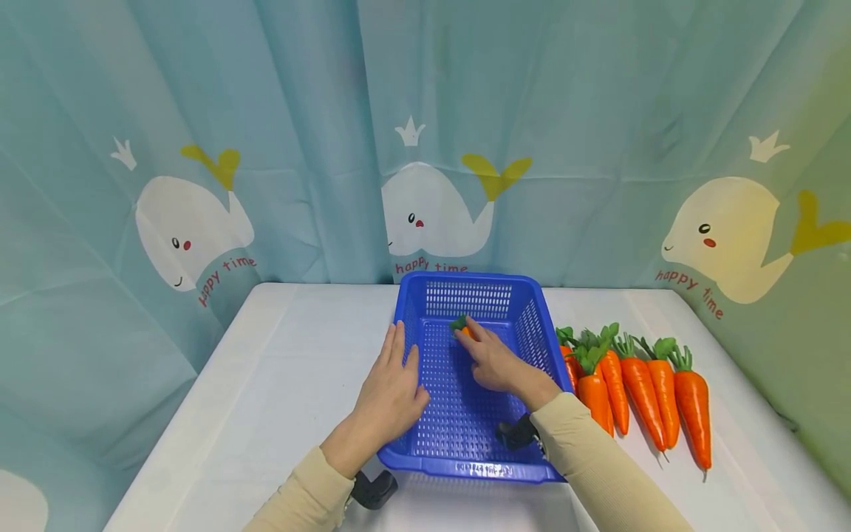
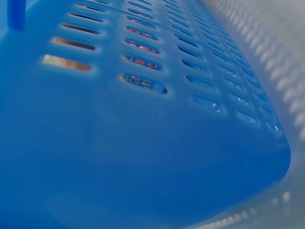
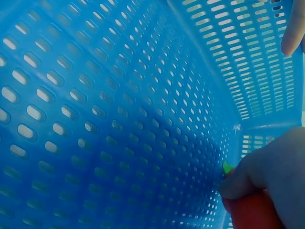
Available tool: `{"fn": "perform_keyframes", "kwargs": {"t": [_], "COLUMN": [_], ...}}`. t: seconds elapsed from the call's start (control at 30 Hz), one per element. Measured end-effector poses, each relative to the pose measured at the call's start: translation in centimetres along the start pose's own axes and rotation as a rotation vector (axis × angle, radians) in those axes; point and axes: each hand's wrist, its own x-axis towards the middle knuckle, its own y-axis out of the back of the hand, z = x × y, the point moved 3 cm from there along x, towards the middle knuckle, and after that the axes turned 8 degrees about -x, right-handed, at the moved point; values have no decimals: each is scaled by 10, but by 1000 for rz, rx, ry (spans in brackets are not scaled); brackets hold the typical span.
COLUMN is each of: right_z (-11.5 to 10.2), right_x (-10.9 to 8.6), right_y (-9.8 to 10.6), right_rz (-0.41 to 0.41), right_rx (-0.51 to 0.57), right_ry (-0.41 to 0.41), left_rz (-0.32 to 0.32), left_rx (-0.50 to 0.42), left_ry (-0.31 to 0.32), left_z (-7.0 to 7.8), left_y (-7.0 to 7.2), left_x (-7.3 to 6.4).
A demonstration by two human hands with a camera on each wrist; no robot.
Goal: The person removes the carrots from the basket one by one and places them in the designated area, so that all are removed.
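Observation:
A blue perforated plastic basket (image 1: 459, 425) stands on the white table, its slotted wall (image 2: 100, 148) filling the left wrist view. Inside it, toward the far end, my right hand (image 1: 495, 360) holds a carrot close over the floor. Green leaves and a bit of orange show past the fingertips in the head view; the hand hides most of the rest. In the right wrist view the orange carrot (image 3: 252, 210) lies under the curled fingers. My left hand (image 1: 388, 391) rests on the left rim with fingers fairly straight, some of them reaching inside the basket.
Several carrots (image 1: 641, 395) with leafy green tops lie side by side on the table (image 1: 312, 347), right of the basket. My right forearm crosses the basket's right rim. Behind the table hangs a blue-green curtain (image 1: 319, 148) printed with whales.

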Motion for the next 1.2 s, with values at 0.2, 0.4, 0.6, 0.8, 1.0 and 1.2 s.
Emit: {"fn": "perform_keyframes", "kwargs": {"t": [0.2, 0.4, 0.6, 0.8, 1.0, 1.2], "right_z": [-1, -3, -1, -1, 0, -3], "right_x": [0, 0, 2, 0, -2, -4], "right_y": [-1, 0, 0, 1, 5, 13], "right_rz": [-35, -17, 15, 64, 94, 106], "right_rx": [31, 37, 55, 52, 55, 61], "right_ry": [-13, -1, 3, 33, 24, 35], "left_rz": [-4, 7, -5, -1, 11, 8], "left_rx": [-8, -5, -16, -23, -7, 4], "left_ry": [3, -6, 4, -7, -29, -22], "left_z": [0, 0, -1, -1, 0, 0], "left_y": [0, 0, 0, -1, -1, 1], "left_x": [0, 1, 2, 1, 0, 0]}}
